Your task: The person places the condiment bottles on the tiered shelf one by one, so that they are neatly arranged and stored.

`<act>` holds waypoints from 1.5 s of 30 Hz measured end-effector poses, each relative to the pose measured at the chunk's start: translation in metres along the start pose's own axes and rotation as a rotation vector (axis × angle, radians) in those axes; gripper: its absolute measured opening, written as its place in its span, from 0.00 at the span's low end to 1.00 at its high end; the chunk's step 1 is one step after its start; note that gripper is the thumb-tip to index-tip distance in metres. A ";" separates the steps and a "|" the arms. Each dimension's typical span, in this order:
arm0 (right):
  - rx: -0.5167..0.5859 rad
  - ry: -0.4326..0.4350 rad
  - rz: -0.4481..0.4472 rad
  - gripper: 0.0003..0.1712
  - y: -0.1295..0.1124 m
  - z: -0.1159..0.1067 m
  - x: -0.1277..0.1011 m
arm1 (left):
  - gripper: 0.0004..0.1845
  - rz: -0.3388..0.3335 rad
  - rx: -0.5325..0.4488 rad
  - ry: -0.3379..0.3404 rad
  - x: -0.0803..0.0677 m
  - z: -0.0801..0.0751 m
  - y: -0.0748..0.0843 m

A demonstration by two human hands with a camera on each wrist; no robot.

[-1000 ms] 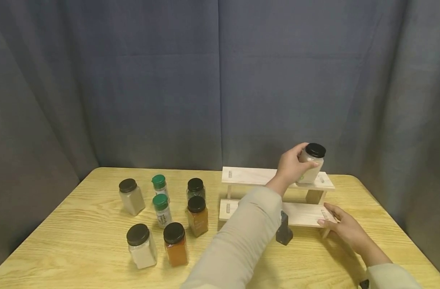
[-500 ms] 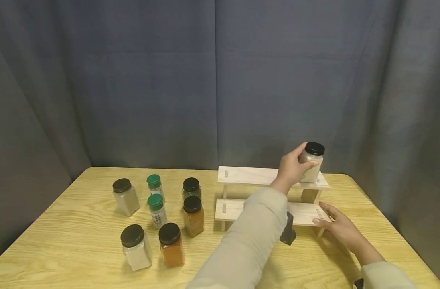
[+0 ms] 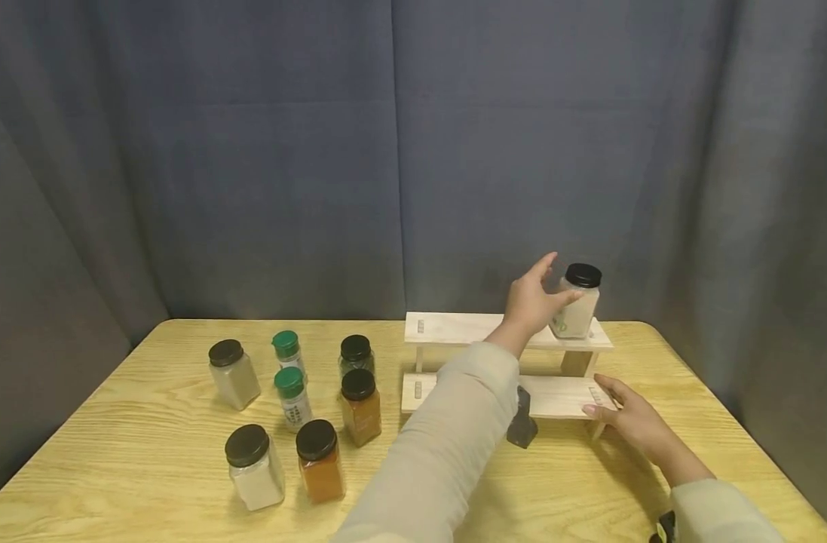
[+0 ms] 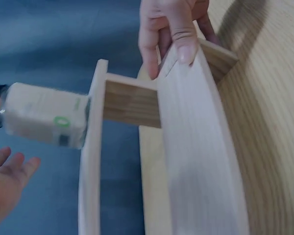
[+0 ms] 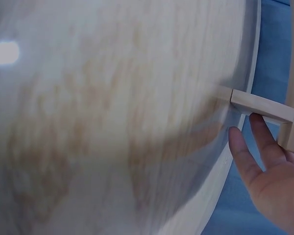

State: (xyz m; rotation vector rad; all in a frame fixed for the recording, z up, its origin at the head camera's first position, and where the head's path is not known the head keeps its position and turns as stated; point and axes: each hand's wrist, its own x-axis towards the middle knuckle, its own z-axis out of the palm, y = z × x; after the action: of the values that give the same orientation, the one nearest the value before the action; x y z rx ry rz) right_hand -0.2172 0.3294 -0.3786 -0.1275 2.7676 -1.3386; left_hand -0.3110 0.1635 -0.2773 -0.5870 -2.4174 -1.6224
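A square jar (image 3: 581, 308) of pale powder with a black lid stands upright at the right end of the upper shelf of a two-tier wooden rack (image 3: 454, 327). My left hand (image 3: 530, 305) is just left of it, fingers spread. In the left wrist view, that hand's fingers (image 4: 7, 178) are apart from the jar (image 4: 44, 115), while the thumb lies close to the lid; contact is unclear. My right hand (image 3: 635, 426) holds the right end of the lower shelf, thumb on top. The right wrist view shows its fingers (image 5: 264, 147) by the rack's leg (image 5: 262, 105).
Left of the rack stand several spice jars: pale ones (image 3: 235, 377) (image 3: 258, 479), an orange-red one (image 3: 321, 471), an orange-brown one (image 3: 362, 411), a dark one (image 3: 356, 358), and two green-capped shakers (image 3: 294, 403) (image 3: 288, 353). A grey curtain (image 3: 284, 188) hangs behind the table (image 3: 148, 452).
My left hand has let go of the jar, its fingers opening and drawing back leftward. The jar stays on the upper shelf. My right hand keeps its hold as the head view shifts slightly.
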 end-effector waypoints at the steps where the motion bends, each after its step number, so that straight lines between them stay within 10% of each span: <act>1: 0.000 0.002 -0.002 0.44 0.000 0.000 0.001 | 0.36 0.004 -0.011 0.004 0.001 -0.004 0.001; 14: 0.013 0.007 0.000 0.46 -0.001 0.002 0.011 | 0.36 0.035 -0.026 -0.081 -0.012 -0.055 0.009; 45: 0.070 -0.026 -0.006 0.46 -0.007 0.012 0.012 | 0.32 0.182 -0.011 -0.167 -0.106 -0.192 0.025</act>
State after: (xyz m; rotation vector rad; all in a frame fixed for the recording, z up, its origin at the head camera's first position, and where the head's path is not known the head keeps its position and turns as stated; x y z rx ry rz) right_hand -0.2273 0.3142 -0.3811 -0.1488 2.6969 -1.4232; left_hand -0.2189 -0.0283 -0.2177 -0.9494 -2.3864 -1.5695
